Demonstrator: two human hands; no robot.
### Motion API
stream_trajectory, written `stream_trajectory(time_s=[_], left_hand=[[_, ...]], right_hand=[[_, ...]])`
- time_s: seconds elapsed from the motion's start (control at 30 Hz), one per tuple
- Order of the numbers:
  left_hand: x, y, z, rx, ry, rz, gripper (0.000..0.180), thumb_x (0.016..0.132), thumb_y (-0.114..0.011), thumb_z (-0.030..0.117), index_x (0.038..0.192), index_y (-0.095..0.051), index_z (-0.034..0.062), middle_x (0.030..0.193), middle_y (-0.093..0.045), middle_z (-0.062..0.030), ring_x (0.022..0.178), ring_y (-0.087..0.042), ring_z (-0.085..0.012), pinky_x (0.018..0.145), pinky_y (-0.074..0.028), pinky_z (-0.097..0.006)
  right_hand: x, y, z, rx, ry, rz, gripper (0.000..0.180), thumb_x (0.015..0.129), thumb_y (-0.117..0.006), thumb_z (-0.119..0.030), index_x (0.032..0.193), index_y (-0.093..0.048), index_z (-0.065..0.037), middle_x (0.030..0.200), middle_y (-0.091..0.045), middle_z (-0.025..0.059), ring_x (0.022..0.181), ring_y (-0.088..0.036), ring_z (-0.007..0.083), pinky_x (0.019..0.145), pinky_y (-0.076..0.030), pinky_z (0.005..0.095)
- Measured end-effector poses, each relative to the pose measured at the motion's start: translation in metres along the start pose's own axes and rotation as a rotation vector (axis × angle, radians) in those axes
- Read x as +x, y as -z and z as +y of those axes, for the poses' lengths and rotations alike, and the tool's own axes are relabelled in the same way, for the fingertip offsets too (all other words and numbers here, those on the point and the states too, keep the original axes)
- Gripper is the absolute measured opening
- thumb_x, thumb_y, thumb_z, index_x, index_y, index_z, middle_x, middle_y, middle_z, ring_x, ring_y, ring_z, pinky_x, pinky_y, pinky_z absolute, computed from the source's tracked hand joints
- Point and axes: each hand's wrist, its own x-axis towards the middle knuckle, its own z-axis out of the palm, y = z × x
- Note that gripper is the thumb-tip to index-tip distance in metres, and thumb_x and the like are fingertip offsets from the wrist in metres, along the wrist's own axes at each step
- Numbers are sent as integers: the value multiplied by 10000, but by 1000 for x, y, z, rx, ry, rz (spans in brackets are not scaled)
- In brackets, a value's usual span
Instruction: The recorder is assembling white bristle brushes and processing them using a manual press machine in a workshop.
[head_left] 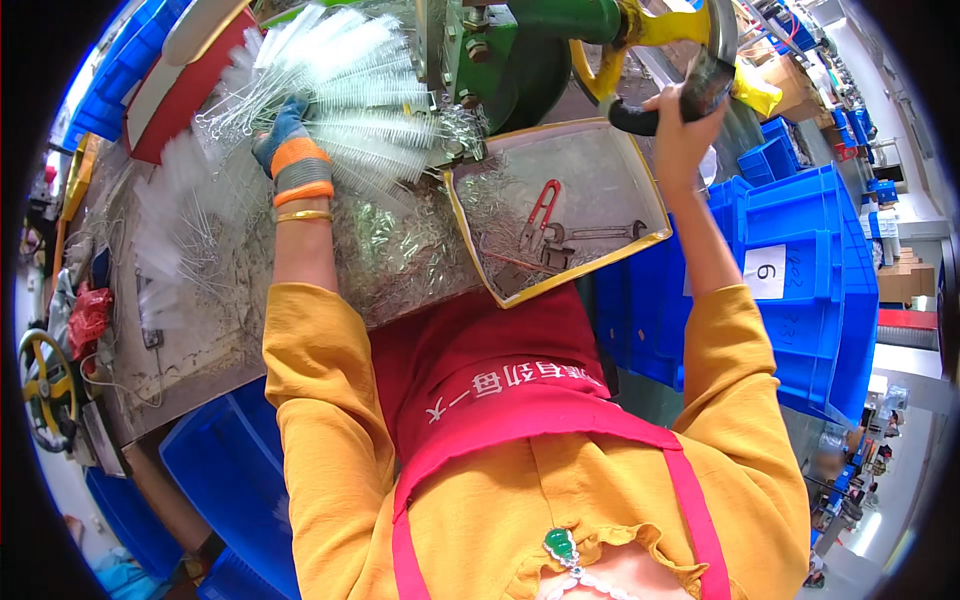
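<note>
My left hand (287,150), in a blue, grey and orange glove, is closed on the wire stems of white-bristled tube brushes (365,140). The bristles fan out to its right and beyond it, and the fingertips are partly hidden among the wires. My bare right hand (685,130) is raised at the right, its fingers wrapped round the dark handle (706,85) of a yellow handwheel (672,28). That wheel belongs to a green metal machine (510,60), whose working end stands just right of the brushes.
A yellow-edged tray (655,240) holds red-handled pliers (541,212), a wrench (605,231) and wire scraps. More scraps litter the worktable (400,285). Blue crates (800,230) stand at the right, and another blue bin (225,450) sits below the table's left side.
</note>
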Motion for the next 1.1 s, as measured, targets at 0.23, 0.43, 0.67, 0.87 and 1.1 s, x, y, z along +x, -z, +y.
stream_trajectory(time_s=[0.23,0.43,0.67,0.87,1.1], left_hand=[[27,26,-7,2,98,-834,358,680,-649,129,999,-529,19,887,-574,-46,721,-546,-136,683,-443,-262],[30,22,-27,21,-233,-699,372,658,-650,56,999,-513,-4,857,-568,-37,697,-537,-117,635,-440,-232],[43,28,-43,-263,-99,-305,298,625,-682,23,870,-522,-30,736,-575,-78,580,-544,-145,540,-453,-262],[42,18,-42,-264,-118,-296,250,621,-688,44,816,-537,-4,733,-571,-63,571,-533,-146,538,-449,-262],[37,24,-34,-72,-130,-194,266,616,-679,27,830,-527,-10,743,-563,-70,587,-531,-145,556,-451,-261]], right_hand=[[6,-3,-14,-51,-129,-12,222,721,-530,-71,862,-373,-3,567,-518,70,483,-533,128,475,-437,245],[3,0,-10,-50,-70,-5,217,716,-527,-85,853,-385,5,566,-515,72,479,-539,128,457,-441,251],[52,6,-31,-248,-95,-229,153,711,-532,-123,719,-464,13,527,-496,53,460,-521,119,445,-439,243],[99,-4,-61,-404,-160,-422,158,688,-492,-121,628,-493,24,475,-487,61,420,-496,126,407,-399,258],[72,-2,-47,-367,-89,-324,136,699,-495,-110,664,-495,21,485,-488,49,417,-488,118,410,-393,243]])
